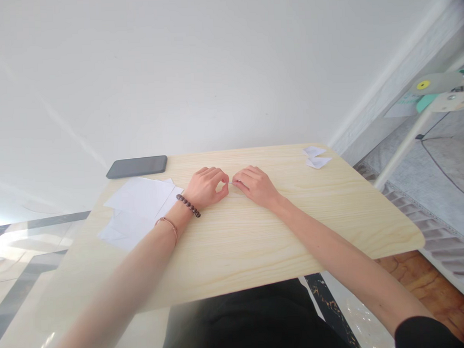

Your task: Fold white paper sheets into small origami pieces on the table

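My left hand (pixel 208 186) and my right hand (pixel 256 185) meet above the middle of the wooden table, fingertips nearly touching. Between them shows a sliver of white paper (pixel 231 183), mostly hidden by the fingers. Thumb and forefinger of each hand pinch it from either side. To the left of my left hand lie loose sheets of white paper (pixel 138 197), partly overlapping and partly behind my forearm. Two small folded paper pieces (pixel 318 162) rest near the far right corner.
A dark smartphone (pixel 137 167) lies at the table's far left corner, beyond the sheets. The pale wooden table (pixel 235 256) stands against a white wall (pixel 212 67). At the right, a white metal frame (pixel 403 146) rises beside the table.
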